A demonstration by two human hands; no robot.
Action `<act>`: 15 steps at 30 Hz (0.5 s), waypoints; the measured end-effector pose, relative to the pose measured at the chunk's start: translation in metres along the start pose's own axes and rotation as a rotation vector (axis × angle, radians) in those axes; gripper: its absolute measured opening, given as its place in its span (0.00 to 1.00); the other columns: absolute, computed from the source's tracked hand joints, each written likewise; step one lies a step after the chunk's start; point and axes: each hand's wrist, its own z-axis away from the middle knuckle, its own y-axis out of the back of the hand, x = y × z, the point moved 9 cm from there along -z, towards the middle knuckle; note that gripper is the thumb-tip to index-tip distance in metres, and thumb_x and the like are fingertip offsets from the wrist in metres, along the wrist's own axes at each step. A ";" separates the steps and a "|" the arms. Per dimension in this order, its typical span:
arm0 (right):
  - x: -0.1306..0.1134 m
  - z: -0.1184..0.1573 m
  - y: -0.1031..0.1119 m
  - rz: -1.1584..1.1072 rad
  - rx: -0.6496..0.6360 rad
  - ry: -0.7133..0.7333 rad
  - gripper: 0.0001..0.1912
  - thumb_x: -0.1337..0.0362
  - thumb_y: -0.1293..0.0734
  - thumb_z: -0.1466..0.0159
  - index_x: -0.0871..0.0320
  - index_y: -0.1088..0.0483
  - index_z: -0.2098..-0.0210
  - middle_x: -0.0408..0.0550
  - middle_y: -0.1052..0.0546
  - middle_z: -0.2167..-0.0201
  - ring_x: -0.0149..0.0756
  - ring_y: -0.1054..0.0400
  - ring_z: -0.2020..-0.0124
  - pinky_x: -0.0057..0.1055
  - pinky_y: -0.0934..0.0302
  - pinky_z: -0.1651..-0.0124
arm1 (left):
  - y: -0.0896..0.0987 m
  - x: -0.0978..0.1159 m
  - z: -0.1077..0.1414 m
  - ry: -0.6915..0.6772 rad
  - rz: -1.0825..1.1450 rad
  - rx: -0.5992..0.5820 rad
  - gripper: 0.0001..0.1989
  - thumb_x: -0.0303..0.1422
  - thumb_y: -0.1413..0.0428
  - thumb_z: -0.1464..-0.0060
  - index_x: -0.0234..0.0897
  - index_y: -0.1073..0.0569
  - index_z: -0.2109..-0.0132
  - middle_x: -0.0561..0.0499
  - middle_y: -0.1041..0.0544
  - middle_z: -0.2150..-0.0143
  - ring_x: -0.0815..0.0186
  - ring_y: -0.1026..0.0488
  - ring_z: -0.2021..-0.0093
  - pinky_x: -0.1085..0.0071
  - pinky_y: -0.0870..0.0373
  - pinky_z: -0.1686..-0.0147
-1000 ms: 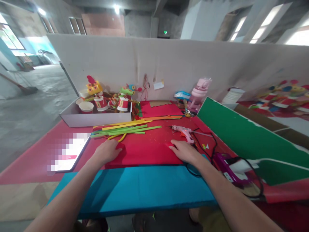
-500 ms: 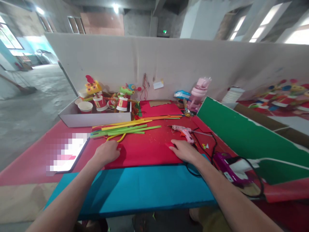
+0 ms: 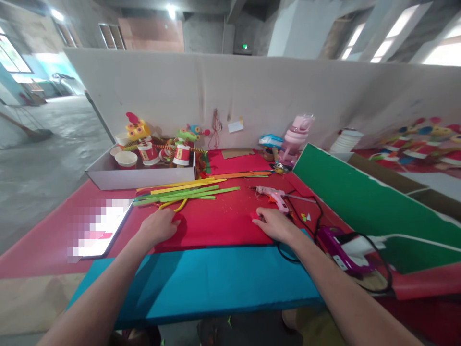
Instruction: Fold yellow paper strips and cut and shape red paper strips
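My left hand (image 3: pixel 160 225) rests on the red surface (image 3: pixel 216 226), fingers curled in and thumb out to the side. What it holds, if anything, is hidden beneath it. Across from it, my right hand (image 3: pixel 273 223) is closed on a small piece of red paper (image 3: pixel 254 216), pinched at its fingertips. Just beyond the left hand are yellow-handled scissors (image 3: pixel 180 206), partly under green paper strips (image 3: pixel 194 193). A pink glue gun (image 3: pixel 275 196) lies right behind the right hand.
A lit tablet (image 3: pixel 108 230) lies at left. Behind stands a white box (image 3: pixel 144 178) with paper cups and cup figures. At right are a green board (image 3: pixel 360 206), a purple power strip (image 3: pixel 338 250) and black cables. Blue cloth (image 3: pixel 209 278) covers the front edge.
The red paper at my right fingertips has shifted slightly and turned. My left hand stays in nearly the same place, and the view has drifted a little.
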 end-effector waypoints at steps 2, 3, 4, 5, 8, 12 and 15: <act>0.003 0.000 0.001 -0.015 0.022 -0.018 0.09 0.62 0.36 0.37 0.58 0.34 0.73 0.46 0.26 0.74 0.33 0.35 0.73 0.27 0.55 0.73 | -0.001 0.000 -0.001 -0.005 -0.006 -0.001 0.17 0.40 0.54 0.42 0.33 0.26 0.58 0.36 0.23 0.53 0.52 0.26 0.53 0.63 0.32 0.59; 0.004 0.000 0.002 -0.020 0.027 -0.027 0.10 0.62 0.36 0.38 0.58 0.34 0.74 0.46 0.26 0.74 0.32 0.36 0.74 0.27 0.55 0.73 | -0.002 0.000 -0.002 -0.007 -0.009 0.000 0.17 0.39 0.54 0.42 0.33 0.26 0.57 0.35 0.24 0.53 0.51 0.26 0.53 0.62 0.32 0.58; 0.006 0.000 0.002 -0.026 0.025 -0.035 0.10 0.62 0.35 0.38 0.58 0.34 0.75 0.45 0.27 0.75 0.32 0.36 0.74 0.27 0.55 0.73 | -0.002 0.000 -0.002 -0.008 -0.011 0.000 0.17 0.39 0.54 0.42 0.32 0.26 0.57 0.35 0.24 0.53 0.51 0.26 0.53 0.61 0.32 0.58; 0.008 0.000 0.002 -0.036 0.020 -0.044 0.10 0.62 0.34 0.39 0.58 0.34 0.75 0.45 0.27 0.76 0.32 0.37 0.74 0.27 0.55 0.73 | -0.003 0.000 -0.003 -0.008 -0.013 -0.001 0.18 0.39 0.54 0.42 0.32 0.26 0.57 0.35 0.24 0.53 0.51 0.26 0.53 0.61 0.32 0.57; 0.012 0.000 0.003 -0.095 0.000 -0.069 0.10 0.63 0.31 0.42 0.58 0.34 0.76 0.44 0.27 0.77 0.31 0.36 0.74 0.26 0.53 0.72 | -0.005 -0.001 -0.005 -0.012 -0.025 -0.008 0.18 0.39 0.55 0.42 0.32 0.26 0.56 0.35 0.24 0.53 0.50 0.26 0.53 0.60 0.32 0.58; 0.017 0.000 0.004 -0.150 -0.007 -0.090 0.11 0.63 0.32 0.42 0.58 0.35 0.79 0.42 0.28 0.79 0.30 0.37 0.76 0.25 0.52 0.74 | -0.005 -0.001 -0.005 -0.009 -0.026 -0.014 0.18 0.39 0.55 0.42 0.32 0.26 0.56 0.35 0.23 0.54 0.49 0.26 0.53 0.60 0.31 0.59; 0.018 0.000 0.004 -0.143 0.011 -0.100 0.12 0.63 0.34 0.40 0.58 0.34 0.79 0.42 0.29 0.81 0.30 0.38 0.77 0.26 0.53 0.74 | -0.004 -0.002 -0.005 -0.004 -0.015 -0.011 0.18 0.39 0.55 0.42 0.32 0.26 0.56 0.35 0.23 0.54 0.50 0.25 0.55 0.60 0.31 0.60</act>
